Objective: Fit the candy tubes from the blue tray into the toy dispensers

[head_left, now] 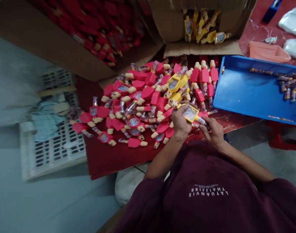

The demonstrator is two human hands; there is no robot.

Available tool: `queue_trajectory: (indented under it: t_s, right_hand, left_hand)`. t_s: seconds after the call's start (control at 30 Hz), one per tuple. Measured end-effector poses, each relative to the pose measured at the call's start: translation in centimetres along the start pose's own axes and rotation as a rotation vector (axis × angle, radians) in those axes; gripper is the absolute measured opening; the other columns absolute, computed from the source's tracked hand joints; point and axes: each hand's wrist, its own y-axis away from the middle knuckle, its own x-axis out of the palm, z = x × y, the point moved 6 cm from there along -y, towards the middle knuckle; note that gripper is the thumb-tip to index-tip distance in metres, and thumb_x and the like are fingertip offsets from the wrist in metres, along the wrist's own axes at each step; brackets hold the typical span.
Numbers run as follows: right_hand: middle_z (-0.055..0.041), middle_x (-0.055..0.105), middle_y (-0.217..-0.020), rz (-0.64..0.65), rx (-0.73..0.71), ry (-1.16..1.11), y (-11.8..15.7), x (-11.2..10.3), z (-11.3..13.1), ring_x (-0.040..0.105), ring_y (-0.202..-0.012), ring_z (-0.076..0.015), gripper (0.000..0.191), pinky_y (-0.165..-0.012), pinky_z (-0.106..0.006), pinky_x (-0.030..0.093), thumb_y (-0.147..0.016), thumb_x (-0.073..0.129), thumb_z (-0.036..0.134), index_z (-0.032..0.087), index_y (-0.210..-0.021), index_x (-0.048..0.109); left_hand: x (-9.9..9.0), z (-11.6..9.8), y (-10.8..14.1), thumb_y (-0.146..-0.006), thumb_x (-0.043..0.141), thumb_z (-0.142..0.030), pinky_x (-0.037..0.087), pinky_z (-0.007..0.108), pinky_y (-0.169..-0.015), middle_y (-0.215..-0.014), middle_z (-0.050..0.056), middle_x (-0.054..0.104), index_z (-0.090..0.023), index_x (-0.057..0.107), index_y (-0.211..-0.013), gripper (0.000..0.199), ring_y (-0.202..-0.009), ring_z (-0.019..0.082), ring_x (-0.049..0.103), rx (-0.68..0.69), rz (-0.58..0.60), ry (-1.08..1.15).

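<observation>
A worktop covered in worn red sheeting fills the middle of the view, with a person in a maroon sweatshirt at its near edge. Two open cardboard boxes stand at the far side: the left cardboard box is packed with dozens of red toy figures, and the right cardboard box holds a handful of yellow ones. A bright blue plastic tray lies just right of the hands, with roughly a dozen wrapped clear tubes gathered at its far end. Beyond it are a salmon-pink plastic tray and white plastic bags. On the floor left of the worktop sits a white slatted plastic crate with a crumpled blue cloth on it. A loose pile of red plastic toy figures spreads across the worktop, too many to count exactly, with two yellow figures among them. At the pile's near edge, the left hand curls around a yellow plastic toy figure with a clear window. The right hand bends inward, its thumb and fingers pinching a clear plastic tube that sticks out from the figure.
</observation>
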Motion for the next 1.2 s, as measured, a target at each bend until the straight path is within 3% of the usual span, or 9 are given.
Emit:
queue_trajectory:
  t_s: [0.1, 0.27, 0.33, 0.5, 0.63, 0.77, 1.0, 1.1, 1.2]
  right_hand:
    - [-0.0066, 0.068, -0.082, -0.044, -0.064, 0.027, 0.1, 0.1, 0.0, 0.060, -0.068, -0.0166, 0.033, -0.064, -0.030, 0.048, -0.096, 0.053, 0.046, 0.018, -0.108, 0.067]
    - [0.0047, 0.044, -0.056, 0.046, 0.380, -0.417, 0.5, 1.3, -1.2, 0.038, -0.046, -0.0097, 0.042, -0.047, -0.024, 0.033, -0.096, 0.051, 0.059, 0.021, -0.081, 0.060]
    - [0.0047, 0.041, -0.055, 0.082, 0.440, -0.489, 0.4, 1.7, -1.2, 0.036, -0.046, -0.0097, 0.044, -0.046, -0.024, 0.031, -0.096, 0.050, 0.061, 0.021, -0.076, 0.056]
    - [-0.0065, 0.064, -0.080, -0.023, 0.038, -0.022, -0.7, 0.3, -0.4, 0.057, -0.067, -0.0183, 0.038, -0.065, -0.032, 0.047, -0.093, 0.058, 0.052, 0.019, -0.111, 0.066]
    - [-0.0097, 0.068, -0.082, -0.062, -0.168, 0.137, -0.2, 0.3, -0.3, 0.062, -0.071, -0.0206, 0.033, -0.068, -0.034, 0.049, -0.097, 0.052, 0.039, 0.017, -0.118, 0.065]
    - [-0.0111, 0.073, -0.092, -0.141, -0.149, 0.040, 0.5, 0.2, -0.3, 0.067, -0.075, -0.0201, 0.028, -0.068, -0.033, 0.052, -0.098, 0.052, 0.036, 0.018, -0.113, 0.066]
    - [-0.0078, 0.073, -0.097, -0.120, 0.149, -0.108, 0.3, 1.3, -2.3, 0.067, -0.074, -0.0182, 0.030, -0.067, -0.031, 0.053, -0.099, 0.051, 0.044, 0.022, -0.113, 0.066]
    - [-0.0084, 0.073, -0.100, -0.065, 0.045, -0.117, -0.6, 0.8, -2.6, 0.068, -0.084, -0.0190, 0.030, -0.078, -0.033, 0.054, -0.100, 0.049, 0.040, 0.021, -0.116, 0.065]
    - [-0.0115, 0.070, -0.106, -0.054, -0.123, -0.025, -1.8, -1.8, -4.4, 0.066, -0.097, -0.0215, 0.033, -0.086, -0.037, 0.053, -0.098, 0.052, 0.037, 0.019, -0.123, 0.064]
  left_hand:
    - [0.4, -0.1, 0.4, -0.057, 0.066, -0.026, 0.054, 0.028, -0.064, -0.066, -0.001, 0.063, -0.018, 0.052, -0.073, 0.022, -0.059, 0.015, 0.064, 0.012, -0.013, -0.020]
    - [1.1, -0.3, 0.7, -0.057, 0.064, -0.027, 0.054, 0.029, -0.062, -0.065, -0.001, 0.062, -0.019, 0.052, -0.072, 0.021, -0.056, 0.015, 0.063, 0.067, 0.035, -0.057]
    - [1.0, -0.4, 0.4, -0.058, 0.064, -0.026, 0.054, 0.029, -0.065, -0.065, -0.001, 0.062, -0.019, 0.053, -0.073, 0.020, -0.058, 0.015, 0.063, 0.077, 0.017, -0.072]
    - [0.8, 0.1, -0.5, -0.061, 0.062, -0.023, 0.054, 0.028, -0.067, -0.064, -0.001, 0.063, -0.018, 0.055, -0.073, 0.014, -0.060, 0.015, 0.064, 0.005, -0.016, -0.067]
    - [0.9, 0.9, -0.5, -0.060, 0.059, -0.023, 0.054, 0.029, -0.066, -0.063, 0.000, 0.063, -0.018, 0.056, -0.071, 0.012, -0.058, 0.016, 0.064, -0.034, 0.001, -0.068]
    - [0.7, 1.6, -0.7, -0.058, 0.058, -0.024, 0.055, 0.032, -0.067, -0.064, -0.001, 0.063, -0.018, 0.055, -0.070, 0.014, -0.057, 0.016, 0.063, -0.050, 0.008, -0.075]
    - [0.8, 3.2, -0.4, -0.064, 0.067, -0.030, 0.054, 0.027, -0.067, -0.074, 0.000, 0.064, -0.017, 0.056, -0.083, 0.026, -0.065, 0.016, 0.066, -0.045, 0.029, -0.106]
    - [1.1, 2.1, -1.2, -0.072, 0.073, -0.041, 0.053, 0.028, -0.069, -0.086, 0.001, 0.065, -0.020, 0.055, -0.100, 0.039, -0.069, 0.016, 0.066, 0.117, 0.017, -0.345]
    - [2.1, -1.7, -4.3, -0.081, 0.070, -0.051, 0.052, 0.035, -0.084, -0.102, 0.009, 0.067, -0.019, 0.054, -0.112, 0.047, -0.089, 0.023, 0.068, 0.395, 0.005, -0.899]
